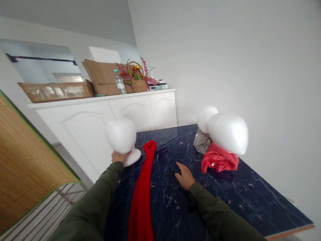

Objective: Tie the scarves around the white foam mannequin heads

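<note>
My left hand grips a white foam mannequin head around its neck, just above the round base, at the table's left edge. The head leans to the left. Some of my left fingers are hidden behind the neck. My right hand is over the middle of the table with thumb and forefinger apart and nothing in it. Between my hands a long red scarf stretches from the table's near edge toward the far side, its far end gathered into a loop.
Two more white foam heads are at the table's right, by a crumpled coral-red cloth and a grey cloth. The dark marbled table meets a wall. Behind, a white cabinet bears cardboard boxes, a bottle and a flower basket.
</note>
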`<act>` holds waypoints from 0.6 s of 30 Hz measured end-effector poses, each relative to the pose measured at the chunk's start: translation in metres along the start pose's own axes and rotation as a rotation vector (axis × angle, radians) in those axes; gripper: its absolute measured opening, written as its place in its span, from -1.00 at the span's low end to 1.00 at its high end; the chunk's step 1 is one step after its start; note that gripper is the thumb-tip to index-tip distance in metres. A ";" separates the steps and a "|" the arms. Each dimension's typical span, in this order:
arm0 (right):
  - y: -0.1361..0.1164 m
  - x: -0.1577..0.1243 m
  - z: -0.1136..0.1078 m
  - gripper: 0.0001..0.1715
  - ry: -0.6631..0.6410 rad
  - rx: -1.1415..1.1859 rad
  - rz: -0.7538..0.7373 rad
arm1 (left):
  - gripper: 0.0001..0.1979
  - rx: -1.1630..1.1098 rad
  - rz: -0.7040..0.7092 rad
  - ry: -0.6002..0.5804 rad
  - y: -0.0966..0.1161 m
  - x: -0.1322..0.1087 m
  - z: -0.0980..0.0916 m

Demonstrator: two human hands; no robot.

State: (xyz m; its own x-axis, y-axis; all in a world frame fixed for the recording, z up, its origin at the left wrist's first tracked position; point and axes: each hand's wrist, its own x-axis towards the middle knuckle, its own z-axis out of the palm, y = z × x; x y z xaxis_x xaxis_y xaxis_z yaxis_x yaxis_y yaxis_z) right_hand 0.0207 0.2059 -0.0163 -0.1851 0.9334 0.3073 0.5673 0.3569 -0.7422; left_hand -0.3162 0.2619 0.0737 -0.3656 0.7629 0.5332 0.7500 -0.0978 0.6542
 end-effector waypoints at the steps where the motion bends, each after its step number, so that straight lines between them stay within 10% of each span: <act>1: 0.000 0.000 0.000 -0.38 -0.009 -0.001 0.006 | -0.44 0.013 -0.035 0.021 -0.006 0.001 -0.001; 11: 0.002 0.000 0.003 -0.51 0.124 0.093 0.005 | -0.21 0.049 -0.190 0.040 -0.058 0.009 0.024; 18: 0.018 -0.016 -0.076 -0.77 0.834 0.034 -0.214 | 0.01 0.240 -0.158 -0.010 -0.046 -0.055 0.023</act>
State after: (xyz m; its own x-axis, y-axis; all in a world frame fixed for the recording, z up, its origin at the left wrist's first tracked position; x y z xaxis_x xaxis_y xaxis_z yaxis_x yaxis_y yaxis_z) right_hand 0.0944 0.1946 0.0106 0.3718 0.5186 0.7700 0.5607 0.5356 -0.6315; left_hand -0.3182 0.2390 0.0017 -0.4839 0.7631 0.4283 0.7935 0.1763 0.5825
